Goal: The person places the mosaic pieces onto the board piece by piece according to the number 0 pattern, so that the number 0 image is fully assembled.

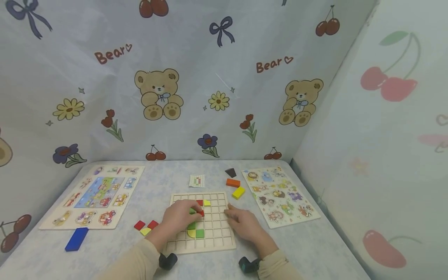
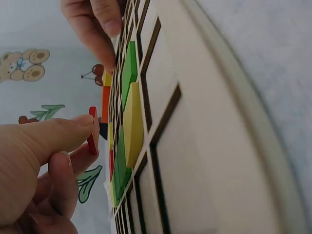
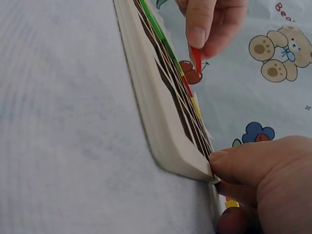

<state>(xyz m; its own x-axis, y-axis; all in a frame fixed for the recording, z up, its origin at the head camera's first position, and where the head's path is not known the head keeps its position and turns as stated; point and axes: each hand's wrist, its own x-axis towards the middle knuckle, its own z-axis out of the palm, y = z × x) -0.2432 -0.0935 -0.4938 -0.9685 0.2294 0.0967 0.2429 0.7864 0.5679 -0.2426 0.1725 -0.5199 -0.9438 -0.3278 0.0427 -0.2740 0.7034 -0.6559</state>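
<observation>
A pale wooden grid board (image 1: 217, 242) lies flat on the table between both hands. My left hand (image 1: 179, 217) pinches a small red tile (image 2: 92, 131) between thumb and fingers, above the board's cells. Along the board's right edge, my right hand (image 1: 246, 224) grips the rim, with the thumb (image 3: 229, 163) on its upper side. Set in the cells are a yellow rounded tile (image 1: 191, 233), a green tile (image 1: 200, 233) beside it, and a red tile (image 1: 199, 202) next to a yellow one (image 1: 207, 202). The left hand hides part of the board.
Loose red tiles (image 1: 139, 225) and a yellow piece (image 1: 145, 231) lie left of the board. Farther left are a blue block (image 1: 76, 239) and a vehicle puzzle (image 1: 52, 214). A pattern card (image 1: 197, 181) lies behind; orange (image 1: 233, 182) and yellow blocks (image 1: 238, 193) sit near an animal puzzle (image 1: 290, 194).
</observation>
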